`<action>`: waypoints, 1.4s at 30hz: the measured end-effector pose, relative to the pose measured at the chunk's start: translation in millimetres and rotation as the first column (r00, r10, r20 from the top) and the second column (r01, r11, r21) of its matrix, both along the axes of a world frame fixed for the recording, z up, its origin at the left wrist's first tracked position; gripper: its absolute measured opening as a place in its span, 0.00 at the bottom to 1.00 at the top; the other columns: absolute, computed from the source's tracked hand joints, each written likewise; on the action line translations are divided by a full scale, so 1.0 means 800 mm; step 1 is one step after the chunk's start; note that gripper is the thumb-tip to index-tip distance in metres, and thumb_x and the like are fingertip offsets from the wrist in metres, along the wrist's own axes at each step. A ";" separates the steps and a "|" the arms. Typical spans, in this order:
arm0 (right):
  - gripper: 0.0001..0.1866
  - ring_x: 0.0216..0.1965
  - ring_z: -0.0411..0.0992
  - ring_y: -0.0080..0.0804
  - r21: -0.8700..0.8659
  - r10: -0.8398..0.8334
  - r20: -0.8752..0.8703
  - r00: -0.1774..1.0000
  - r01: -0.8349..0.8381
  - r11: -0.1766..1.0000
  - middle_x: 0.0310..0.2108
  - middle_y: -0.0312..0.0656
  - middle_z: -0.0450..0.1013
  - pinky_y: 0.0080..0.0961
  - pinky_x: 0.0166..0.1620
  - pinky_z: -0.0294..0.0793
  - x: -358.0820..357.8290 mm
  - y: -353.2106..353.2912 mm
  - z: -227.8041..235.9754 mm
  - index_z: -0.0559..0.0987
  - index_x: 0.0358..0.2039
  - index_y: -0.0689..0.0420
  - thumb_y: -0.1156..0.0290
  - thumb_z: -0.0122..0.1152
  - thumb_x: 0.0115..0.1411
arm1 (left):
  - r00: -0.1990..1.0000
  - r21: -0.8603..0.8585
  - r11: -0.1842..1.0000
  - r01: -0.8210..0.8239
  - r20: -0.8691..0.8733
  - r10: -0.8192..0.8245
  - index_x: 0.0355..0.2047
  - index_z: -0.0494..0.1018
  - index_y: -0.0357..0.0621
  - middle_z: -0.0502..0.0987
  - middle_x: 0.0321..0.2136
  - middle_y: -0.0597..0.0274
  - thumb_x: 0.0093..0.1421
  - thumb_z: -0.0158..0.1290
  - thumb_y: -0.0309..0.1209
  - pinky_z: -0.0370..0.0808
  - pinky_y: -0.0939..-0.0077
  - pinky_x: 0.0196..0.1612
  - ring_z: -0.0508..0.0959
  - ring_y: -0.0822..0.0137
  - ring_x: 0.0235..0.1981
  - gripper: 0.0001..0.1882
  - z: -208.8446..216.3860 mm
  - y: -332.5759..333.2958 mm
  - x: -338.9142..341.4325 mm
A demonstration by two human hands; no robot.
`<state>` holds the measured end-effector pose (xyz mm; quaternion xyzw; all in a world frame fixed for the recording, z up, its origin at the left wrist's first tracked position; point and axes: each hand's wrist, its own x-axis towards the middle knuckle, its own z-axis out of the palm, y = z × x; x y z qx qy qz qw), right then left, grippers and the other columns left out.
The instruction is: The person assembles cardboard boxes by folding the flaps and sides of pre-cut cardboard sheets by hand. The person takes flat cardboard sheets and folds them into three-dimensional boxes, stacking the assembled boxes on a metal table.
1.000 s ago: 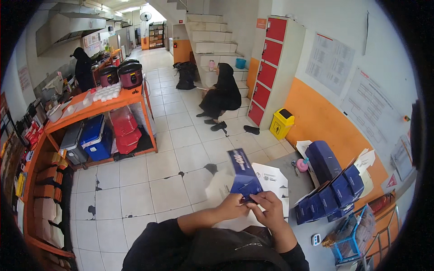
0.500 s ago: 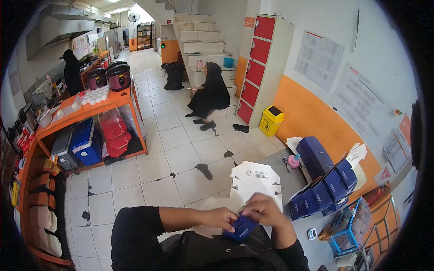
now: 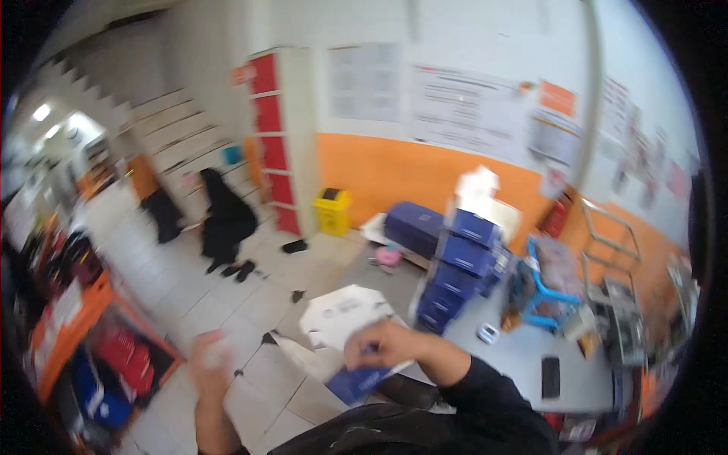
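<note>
A small blue cardboard box with pale inner flaps sits low in front of my body. My right hand is over its upper edge, fingers bent and closed on it. Away to the left, my left hand is raised above the floor, apart from the box; motion smears its fingers. Just beyond my right hand lies a flat white cardboard blank with cut corners and small print.
On the grey table to the right stand stacked blue boxes, a small white timer, a blue-framed basket and a black phone. A yellow bin stands by red lockers. A person in black sits on the stairs.
The view has swung to the right. My left hand has come off the blue box and moved out to the left. My right hand stays at the box.
</note>
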<state>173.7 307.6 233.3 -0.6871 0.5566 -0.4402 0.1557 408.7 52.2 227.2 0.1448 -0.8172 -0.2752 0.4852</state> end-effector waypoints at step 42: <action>0.40 0.59 0.57 0.51 0.411 -0.058 -0.666 0.743 0.431 0.803 0.63 0.50 0.52 0.45 0.59 0.58 -0.087 0.007 -0.216 0.64 0.59 0.52 0.59 0.69 0.46 | 0.922 0.844 0.453 0.288 -0.373 0.108 0.37 0.71 0.39 0.70 0.28 0.67 0.61 0.50 0.31 0.66 0.81 0.34 0.68 0.76 0.29 0.08 -0.215 0.004 -0.013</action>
